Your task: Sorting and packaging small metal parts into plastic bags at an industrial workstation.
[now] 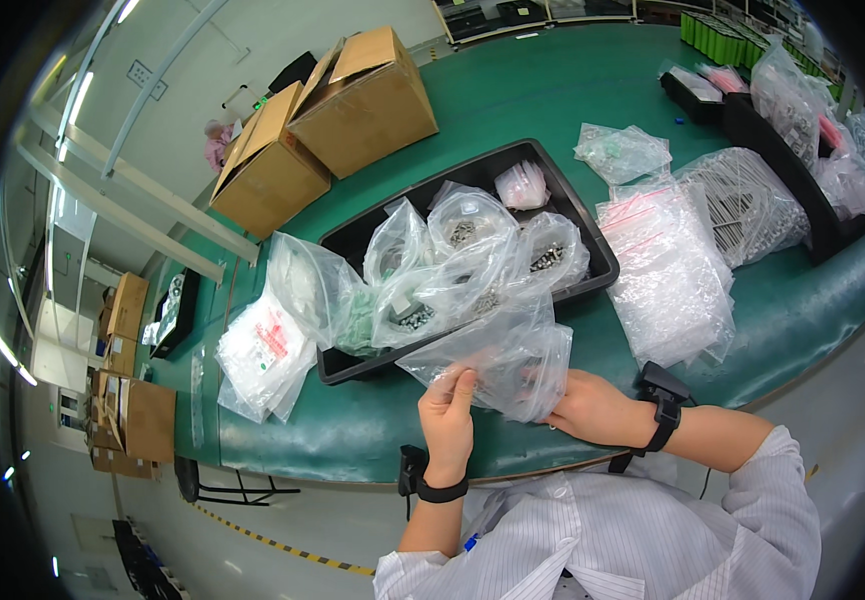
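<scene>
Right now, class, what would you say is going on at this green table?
A person in a striped white coat holds a clear plastic bag at the near edge of the green table with both bare hands. The left hand pinches one end, and the right hand grips the other. Just beyond it, a black tray is piled with more clear bags of small metal parts. A stack of flat bags lies to the right, and two cardboard boxes stand at the far left.

factory packing bench [553, 90]: cardboard boxes [363, 100], bagged parts [473, 260].
</scene>
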Motion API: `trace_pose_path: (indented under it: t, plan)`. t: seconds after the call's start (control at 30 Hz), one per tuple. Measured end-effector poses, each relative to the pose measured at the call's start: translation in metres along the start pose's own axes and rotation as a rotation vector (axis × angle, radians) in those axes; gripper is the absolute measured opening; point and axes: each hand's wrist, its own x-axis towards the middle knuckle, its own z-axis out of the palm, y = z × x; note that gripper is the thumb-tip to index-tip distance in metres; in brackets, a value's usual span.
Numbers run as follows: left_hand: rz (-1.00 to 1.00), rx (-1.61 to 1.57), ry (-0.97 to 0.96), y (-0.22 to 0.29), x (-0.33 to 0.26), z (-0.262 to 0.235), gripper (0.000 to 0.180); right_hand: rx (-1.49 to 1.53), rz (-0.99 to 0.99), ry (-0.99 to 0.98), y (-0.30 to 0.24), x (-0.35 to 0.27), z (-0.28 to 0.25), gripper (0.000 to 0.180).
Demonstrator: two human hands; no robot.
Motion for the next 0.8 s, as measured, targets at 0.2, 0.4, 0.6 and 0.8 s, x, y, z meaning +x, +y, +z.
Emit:
trace_pose_path:
  t: [0.2,0.4,0.6,0.8]
  plan:
    - [0.028,0.102,-0.088,0.024,0.000,0.015,0.022,0.004,0.004,0.024,-0.002,0.001,-0.002,0.037]
    - [0.132,0.211,-0.208,0.036,0.004,0.015,0.025,0.000,0.018,0.041,-0.001,0.003,-0.004,0.036]
    - [0.182,0.253,-0.255,0.034,0.006,0.014,0.026,0.028,0.056,0.067,0.003,-0.001,-0.001,0.036]
    - [0.102,0.199,-0.210,0.030,0.003,0.009,0.025,-0.020,0.082,0.005,0.007,-0.002,0.000,0.037]
